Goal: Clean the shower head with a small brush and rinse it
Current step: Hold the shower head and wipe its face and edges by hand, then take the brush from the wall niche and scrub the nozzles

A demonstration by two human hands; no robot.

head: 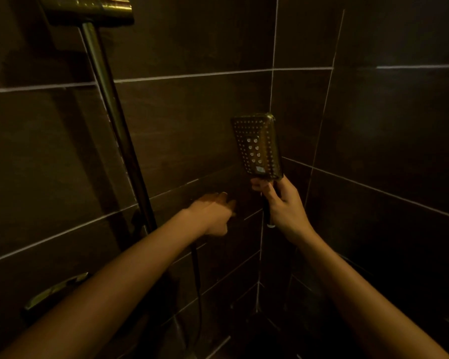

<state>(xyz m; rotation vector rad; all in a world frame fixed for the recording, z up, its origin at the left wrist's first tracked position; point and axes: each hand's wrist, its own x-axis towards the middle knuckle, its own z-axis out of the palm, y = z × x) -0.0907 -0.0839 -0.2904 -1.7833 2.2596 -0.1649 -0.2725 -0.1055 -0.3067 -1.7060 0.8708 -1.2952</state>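
Shower head (257,147) held upright in the tiled corner, nozzle face towards the camera. Right hand (283,208) grips its handle just below the head, fingers curled round it. Left hand (213,212) is beside it, lower, fingers extended, holding nothing. Riser pipe (114,120) stands further left on the dark tiled wall (192,112).
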